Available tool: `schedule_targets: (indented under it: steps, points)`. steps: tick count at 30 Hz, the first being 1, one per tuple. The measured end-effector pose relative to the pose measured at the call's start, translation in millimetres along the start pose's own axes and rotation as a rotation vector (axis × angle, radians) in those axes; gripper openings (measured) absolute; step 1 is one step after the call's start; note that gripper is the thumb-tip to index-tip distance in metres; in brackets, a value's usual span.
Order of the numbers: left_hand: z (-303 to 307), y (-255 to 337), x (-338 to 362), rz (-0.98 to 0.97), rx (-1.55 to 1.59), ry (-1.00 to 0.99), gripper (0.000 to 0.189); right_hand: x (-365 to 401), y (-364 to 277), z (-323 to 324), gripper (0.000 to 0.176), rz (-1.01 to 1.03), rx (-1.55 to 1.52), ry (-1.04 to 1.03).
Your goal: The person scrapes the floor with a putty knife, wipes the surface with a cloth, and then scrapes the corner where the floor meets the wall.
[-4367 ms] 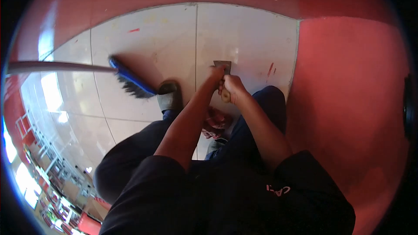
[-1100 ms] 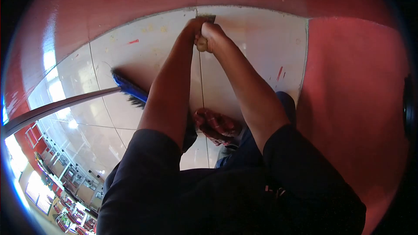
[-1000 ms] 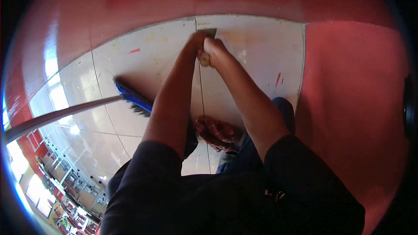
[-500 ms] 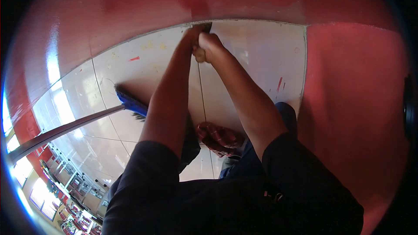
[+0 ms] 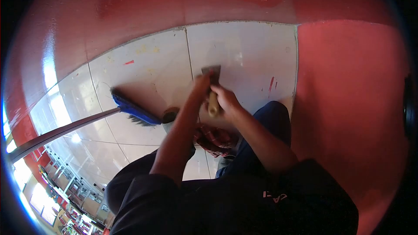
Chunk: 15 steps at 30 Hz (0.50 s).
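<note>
My right hand (image 5: 225, 99) is closed round a paint scraper (image 5: 213, 105) with a pale wooden handle, whose butt end sticks out below the fingers. My left hand (image 5: 201, 86) grips the same scraper higher up, close to the flat metal blade, and is slightly blurred. The blade points away from me over the white floor tiles (image 5: 244, 61), marked by a few red paint streaks and yellowish spots. Beneath my forearms a crumpled red checked cloth (image 5: 215, 138) lies by my foot.
A blue broom head (image 5: 135, 111) with dark bristles rests on the floor at left, its long handle (image 5: 65, 130) running to the left edge. Beside it stands a small round container (image 5: 170, 115). Red walls (image 5: 348, 104) rise ahead and at right. Desks and windows show far left.
Both hands have drawn back toward me with the scraper, from the foot of the red wall to mid-tile. The container beside the broom has come into view.
</note>
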<state>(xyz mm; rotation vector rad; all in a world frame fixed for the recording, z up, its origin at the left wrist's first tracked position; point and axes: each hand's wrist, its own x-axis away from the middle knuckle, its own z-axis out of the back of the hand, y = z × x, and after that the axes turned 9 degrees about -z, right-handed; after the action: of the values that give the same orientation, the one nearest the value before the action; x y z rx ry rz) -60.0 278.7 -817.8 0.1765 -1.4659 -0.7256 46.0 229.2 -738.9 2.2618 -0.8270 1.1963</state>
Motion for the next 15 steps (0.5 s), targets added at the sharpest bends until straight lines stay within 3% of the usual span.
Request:
schedule_targets:
  steps: [1,2,3,6,7,8,9,10,11,12,13,14,15]
  points:
    - [-15.4,-13.2,21.6,0.168,0.098,0.117,0.05,21.0,13.9,7.9,0.02,-0.081,-0.191,0.001]
    - [-28.4,-46.8,22.6,0.267,0.246,0.107,0.043,28.4,34.3,31.4,0.019,-0.082,-0.123,0.009]
    - [-38.1,-91.7,13.7,0.233,0.203,0.114,0.055,28.8,51.6,53.0,0.019,-0.079,-0.055,0.018]
    - [-57.7,-108.3,15.7,0.188,-0.205,0.162,0.064,27.8,64.3,65.5,0.019,-0.015,0.024,0.151]
    - [-51.4,-121.4,-12.2,0.08,-0.196,0.12,0.06,7.8,61.0,55.8,0.02,0.09,0.042,0.332]
    - [-41.4,-129.1,-55.2,-0.023,-0.188,0.082,0.057,0.9,38.8,42.5,0.021,0.07,0.078,0.283]
    - [-41.6,-87.6,-77.9,0.017,-0.144,0.234,0.074,-11.6,10.8,25.9,0.022,0.058,0.116,0.224]
    - [-27.8,-20.6,-70.4,-0.011,-0.118,0.199,0.07,-35.5,-10.4,16.5,0.023,0.115,0.092,0.105]
    - [-18.5,-5.6,-111.4,-0.145,-0.178,0.332,0.063,-57.5,-34.5,1.9,0.02,0.107,0.056,0.111]
    - [-12.6,36.4,-109.2,-0.13,-0.178,0.275,0.059,-56.3,-59.8,-21.8,0.017,0.119,0.066,0.127]
    - [-7.2,84.5,-92.6,-0.107,-0.182,0.216,0.055,-68.2,-72.1,-29.7,0.016,0.145,-0.003,0.017]
    - [-2.8,103.7,-81.0,0.061,-0.066,0.166,0.052,-62.0,-79.4,-44.0,0.016,0.134,-0.002,0.054]
    - [3.5,77.2,-94.1,-0.101,-0.288,0.046,0.05,-58.3,-70.0,-42.4,0.017,0.176,0.035,0.092]
